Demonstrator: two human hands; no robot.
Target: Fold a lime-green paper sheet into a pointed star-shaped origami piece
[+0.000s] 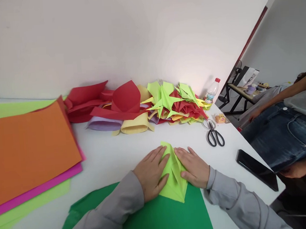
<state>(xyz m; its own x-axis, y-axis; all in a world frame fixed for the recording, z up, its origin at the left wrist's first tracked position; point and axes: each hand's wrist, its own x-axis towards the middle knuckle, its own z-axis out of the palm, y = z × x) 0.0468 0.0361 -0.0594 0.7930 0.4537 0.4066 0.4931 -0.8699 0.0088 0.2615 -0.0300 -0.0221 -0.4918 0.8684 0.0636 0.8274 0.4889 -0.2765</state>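
A folded piece of lime-green paper (173, 174) lies on the table in front of me, its lower part over a dark green sheet (161, 219). Creases run down its middle, where a fold stands slightly raised. My left hand (151, 172) rests flat on its left side, fingers stretched forward and thumb pointing inward. On the right side, my right hand (193, 166) presses the paper's edge with fingers extended, thumb apart from the others. Neither hand is wrapped around anything. Part of the paper is hidden under the fingers.
Orange sheets (31, 155) lie stacked on magenta and lime ones at left. Along the wall are red folded paper (126, 99) and lime paper stars (165, 99). Scissors (215, 135), a bottle (212, 91), a wrapped snack (220, 118) and a phone (256, 169) sit right, near another person (294, 128).
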